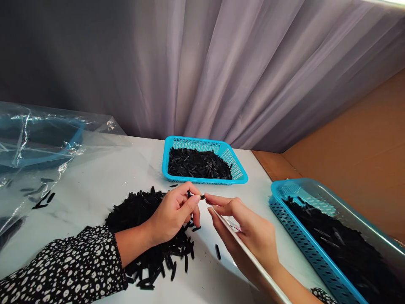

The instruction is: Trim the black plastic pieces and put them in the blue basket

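Observation:
My left hand (pixel 172 215) pinches a small black strip (pixel 202 197) between thumb and fingers, above the table. Close on its right, my right hand (pixel 249 228) has its fingers bent, with the index fingertip at the strip's end. A pale, partly pinkish thing (pixel 233 224) shows inside the right hand, too hidden to name. A thin white edge (pixel 253 257) runs diagonally along that hand and forearm. Beneath my left hand and wrist lies a loose heap of similar black strips (pixel 133 211). One separate strip (pixel 218 252) rests to the right of the heap.
A blue perforated basket (pixel 205 180) holding black strips stands at the back of the white table (pixel 142 156). Another blue basket (pixel 303 242) with black pieces is at right, beside a cardboard panel (pixel 357 135). Clear plastic (pixel 63 147) spreads at left. Grey curtains (pixel 202 71) hang behind.

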The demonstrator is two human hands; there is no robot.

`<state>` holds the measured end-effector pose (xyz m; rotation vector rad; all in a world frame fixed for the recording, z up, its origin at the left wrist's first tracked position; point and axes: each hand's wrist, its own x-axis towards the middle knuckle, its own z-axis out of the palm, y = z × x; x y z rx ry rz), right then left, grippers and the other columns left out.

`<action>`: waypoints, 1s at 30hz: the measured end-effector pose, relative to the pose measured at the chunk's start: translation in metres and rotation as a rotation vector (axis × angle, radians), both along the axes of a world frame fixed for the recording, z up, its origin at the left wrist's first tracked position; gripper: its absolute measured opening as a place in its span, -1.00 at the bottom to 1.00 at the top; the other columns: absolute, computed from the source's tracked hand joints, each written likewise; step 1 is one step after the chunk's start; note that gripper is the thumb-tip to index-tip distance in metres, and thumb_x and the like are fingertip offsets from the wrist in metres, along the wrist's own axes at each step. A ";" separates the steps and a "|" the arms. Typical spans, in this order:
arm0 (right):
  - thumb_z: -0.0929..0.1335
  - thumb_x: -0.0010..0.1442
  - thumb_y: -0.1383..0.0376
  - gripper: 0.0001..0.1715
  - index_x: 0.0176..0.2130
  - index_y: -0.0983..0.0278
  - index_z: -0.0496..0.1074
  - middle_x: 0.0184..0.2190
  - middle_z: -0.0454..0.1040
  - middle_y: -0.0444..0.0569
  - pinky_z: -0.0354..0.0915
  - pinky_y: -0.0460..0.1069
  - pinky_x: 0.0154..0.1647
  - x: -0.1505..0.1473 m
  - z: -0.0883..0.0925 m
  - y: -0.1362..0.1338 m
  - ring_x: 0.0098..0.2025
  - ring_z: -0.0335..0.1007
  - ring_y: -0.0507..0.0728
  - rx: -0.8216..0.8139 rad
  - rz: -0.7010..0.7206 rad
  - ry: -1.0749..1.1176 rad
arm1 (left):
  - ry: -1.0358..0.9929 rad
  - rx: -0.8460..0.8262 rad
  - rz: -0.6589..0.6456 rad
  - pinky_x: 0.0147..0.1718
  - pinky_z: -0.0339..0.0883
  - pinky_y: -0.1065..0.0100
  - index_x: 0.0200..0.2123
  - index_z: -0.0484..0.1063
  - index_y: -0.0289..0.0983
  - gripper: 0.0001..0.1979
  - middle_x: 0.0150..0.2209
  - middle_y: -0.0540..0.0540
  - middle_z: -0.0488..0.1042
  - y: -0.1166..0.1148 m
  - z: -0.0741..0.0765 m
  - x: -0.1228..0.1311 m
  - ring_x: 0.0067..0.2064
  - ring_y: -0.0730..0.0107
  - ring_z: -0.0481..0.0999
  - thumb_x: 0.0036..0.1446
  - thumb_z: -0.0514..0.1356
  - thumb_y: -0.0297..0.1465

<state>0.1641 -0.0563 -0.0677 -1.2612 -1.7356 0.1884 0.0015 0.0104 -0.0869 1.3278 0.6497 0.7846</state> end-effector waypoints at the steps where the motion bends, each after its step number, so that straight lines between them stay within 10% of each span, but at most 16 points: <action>1: 0.37 0.26 0.38 -0.86 -0.34 0.16 0.42 -0.19 0.68 0.01 0.56 0.10 -0.20 0.000 0.000 0.000 -0.29 0.65 0.19 0.000 0.000 -0.005 | -0.001 0.000 0.000 -0.63 -0.06 0.48 -0.29 0.26 -0.22 -0.70 -0.61 0.07 0.47 0.000 0.000 0.000 -0.68 0.63 0.04 0.28 0.12 -0.10; 21: 0.26 0.29 0.50 -0.76 -0.37 0.21 0.28 -0.19 0.61 0.12 0.35 0.03 -0.29 0.001 -0.014 0.005 -0.29 0.50 0.13 0.250 -0.028 -0.311 | -0.032 -0.047 -0.059 -0.64 -0.10 0.49 -0.36 0.22 -0.22 -0.69 -0.64 0.07 0.44 -0.004 0.006 0.002 -0.67 0.64 0.01 0.26 0.14 -0.13; 30: 0.33 0.31 0.22 -0.83 -0.35 0.17 0.36 -0.19 0.66 -0.01 0.39 -0.04 -0.38 0.011 0.012 0.008 -0.26 0.59 0.14 -0.040 -0.240 -0.064 | -0.055 -0.100 -0.045 -0.69 -0.23 0.48 -0.37 0.18 -0.21 -0.68 -0.65 0.05 0.49 -0.001 0.007 0.003 -0.71 0.67 -0.08 0.24 0.15 -0.12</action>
